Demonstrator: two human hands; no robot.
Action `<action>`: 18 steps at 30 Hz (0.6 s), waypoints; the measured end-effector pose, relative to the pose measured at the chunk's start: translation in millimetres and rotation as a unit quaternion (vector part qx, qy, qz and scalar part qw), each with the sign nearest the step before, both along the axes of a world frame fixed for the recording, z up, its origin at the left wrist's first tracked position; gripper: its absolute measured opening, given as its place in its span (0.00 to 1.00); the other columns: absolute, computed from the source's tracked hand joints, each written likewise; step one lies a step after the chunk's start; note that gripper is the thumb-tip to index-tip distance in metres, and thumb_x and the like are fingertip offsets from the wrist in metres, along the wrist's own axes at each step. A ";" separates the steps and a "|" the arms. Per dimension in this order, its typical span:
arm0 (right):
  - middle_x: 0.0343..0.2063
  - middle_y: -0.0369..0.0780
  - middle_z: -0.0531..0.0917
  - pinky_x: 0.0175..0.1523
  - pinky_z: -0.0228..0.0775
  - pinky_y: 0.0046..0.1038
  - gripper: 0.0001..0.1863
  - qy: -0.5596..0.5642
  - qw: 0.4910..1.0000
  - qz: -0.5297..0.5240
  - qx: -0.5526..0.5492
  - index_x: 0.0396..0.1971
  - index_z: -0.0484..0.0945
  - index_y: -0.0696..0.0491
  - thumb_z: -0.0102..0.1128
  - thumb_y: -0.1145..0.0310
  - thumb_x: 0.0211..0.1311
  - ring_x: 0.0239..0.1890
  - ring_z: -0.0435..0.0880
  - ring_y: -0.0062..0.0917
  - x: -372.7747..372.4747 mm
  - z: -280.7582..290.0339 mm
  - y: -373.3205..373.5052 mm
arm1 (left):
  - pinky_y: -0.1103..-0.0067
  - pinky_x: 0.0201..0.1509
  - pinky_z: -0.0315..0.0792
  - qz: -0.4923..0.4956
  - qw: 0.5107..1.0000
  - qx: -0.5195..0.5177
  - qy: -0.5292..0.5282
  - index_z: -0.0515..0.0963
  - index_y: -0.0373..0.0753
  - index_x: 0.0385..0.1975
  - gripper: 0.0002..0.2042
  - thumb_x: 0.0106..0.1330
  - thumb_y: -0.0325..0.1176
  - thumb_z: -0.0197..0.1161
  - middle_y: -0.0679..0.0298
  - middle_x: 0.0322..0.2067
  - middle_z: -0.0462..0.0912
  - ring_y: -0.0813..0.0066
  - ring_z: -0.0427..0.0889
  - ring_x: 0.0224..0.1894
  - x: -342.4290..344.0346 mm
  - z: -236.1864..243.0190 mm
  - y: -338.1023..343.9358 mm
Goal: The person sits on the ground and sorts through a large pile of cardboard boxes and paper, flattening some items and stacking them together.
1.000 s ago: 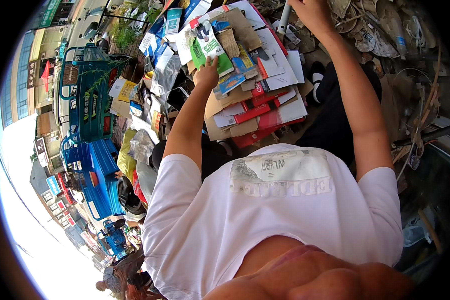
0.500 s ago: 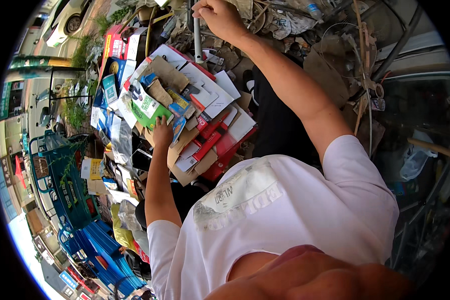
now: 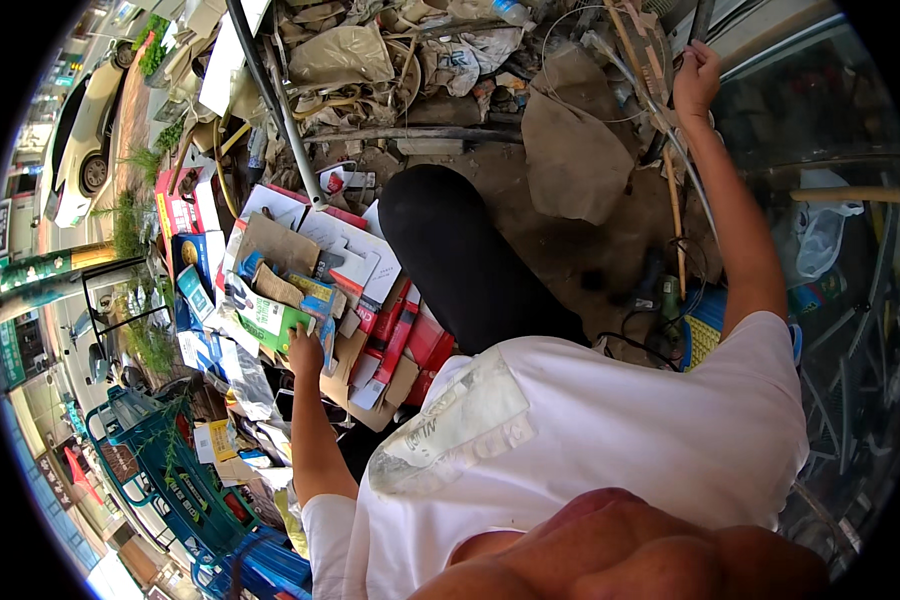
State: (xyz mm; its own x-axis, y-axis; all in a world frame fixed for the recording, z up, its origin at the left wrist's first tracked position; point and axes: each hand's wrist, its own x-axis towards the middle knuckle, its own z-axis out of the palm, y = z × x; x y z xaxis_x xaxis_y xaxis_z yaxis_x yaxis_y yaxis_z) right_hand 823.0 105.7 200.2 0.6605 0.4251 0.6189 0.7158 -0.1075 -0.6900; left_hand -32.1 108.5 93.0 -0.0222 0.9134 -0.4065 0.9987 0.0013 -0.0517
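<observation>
My left hand point(image 3: 306, 352) is at the lower corner of a green-and-white flattened carton point(image 3: 272, 318), its fingers closed on the corner. That carton lies on top of a pile of flattened cardboard boxes point(image 3: 370, 285) beside my bent left-side black-trousered leg point(image 3: 470, 260). My right hand point(image 3: 697, 82) is stretched far out to the right, with its fingers wrapped round a dark pole point(image 3: 703, 18) near the glass pane. Part of the pole is hidden behind the hand.
A grey metal tube point(image 3: 295, 140) slants down to the pile's far edge. Dusty scrap and crumpled bags point(image 3: 340, 60) cover the ground ahead. A brown sheet point(image 3: 575, 150), wooden sticks point(image 3: 675, 230) and a yellow crate point(image 3: 705, 335) lie right. A blue-green cart point(image 3: 165, 460) stands left.
My right hand has swung from beside the metal tube to the far right, onto the dark pole. My left hand stays at the green-and-white carton. The view has turned to the right.
</observation>
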 end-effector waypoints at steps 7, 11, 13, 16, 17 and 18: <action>0.50 0.43 0.80 0.54 0.72 0.44 0.20 -0.054 0.984 0.068 -0.152 0.58 0.72 0.50 0.46 0.55 0.75 0.49 0.79 0.41 52.5 -20.4 17.1 | 0.57 0.56 0.73 0.027 1.000 -0.001 0.013 0.64 0.27 0.61 0.25 0.67 0.38 0.50 0.30 0.62 0.62 0.35 0.75 0.54 -4.1 -12.5 7.3; 0.57 0.42 0.75 0.58 0.70 0.46 0.23 -0.019 0.982 0.077 -0.174 0.64 0.69 0.44 0.43 0.51 0.76 0.53 0.77 0.44 112.1 -63.1 88.3 | 0.55 0.54 0.74 0.043 0.999 -0.010 0.015 0.64 0.28 0.58 0.24 0.68 0.39 0.51 0.30 0.61 0.62 0.34 0.78 0.49 -0.9 -16.7 10.7; 0.57 0.43 0.76 0.59 0.69 0.47 0.23 0.037 0.978 0.051 -0.199 0.64 0.69 0.44 0.44 0.51 0.75 0.54 0.77 0.45 165.6 -85.5 122.5 | 0.55 0.54 0.73 0.052 0.999 -0.004 0.012 0.63 0.28 0.58 0.24 0.69 0.39 0.50 0.31 0.61 0.63 0.33 0.77 0.50 -6.4 -25.4 11.8; 0.54 0.46 0.78 0.57 0.70 0.47 0.24 0.139 0.934 -0.012 -0.328 0.61 0.72 0.45 0.46 0.50 0.73 0.53 0.78 0.47 222.6 -107.7 170.7 | 0.56 0.55 0.72 0.085 0.996 -0.007 0.017 0.63 0.29 0.58 0.24 0.69 0.39 0.50 0.32 0.61 0.64 0.34 0.77 0.50 0.2 -15.3 7.9; 0.52 0.46 0.79 0.57 0.71 0.47 0.24 0.149 0.905 -0.030 -0.397 0.61 0.73 0.45 0.47 0.50 0.72 0.52 0.79 0.47 234.4 -106.0 193.6 | 0.56 0.56 0.71 0.092 0.995 0.002 0.023 0.63 0.29 0.58 0.23 0.69 0.39 0.50 0.33 0.61 0.64 0.35 0.77 0.51 2.4 -5.4 2.2; 0.51 0.47 0.80 0.56 0.71 0.47 0.24 0.102 0.898 -0.033 -0.428 0.60 0.74 0.45 0.48 0.50 0.71 0.51 0.79 0.48 256.3 -113.4 200.3 | 0.57 0.57 0.71 0.092 0.995 -0.011 0.021 0.63 0.30 0.58 0.23 0.69 0.39 0.50 0.33 0.62 0.64 0.36 0.76 0.52 8.0 -3.6 5.4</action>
State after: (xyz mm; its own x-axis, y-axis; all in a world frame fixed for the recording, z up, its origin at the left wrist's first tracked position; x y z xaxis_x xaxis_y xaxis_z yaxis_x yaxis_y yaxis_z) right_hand 1079.3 306.0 86.8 0.7641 0.6430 -0.0521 0.5564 -0.6977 -0.4513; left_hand -24.0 113.9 89.4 -0.2068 0.8827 -0.4221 0.9784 0.1831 -0.0964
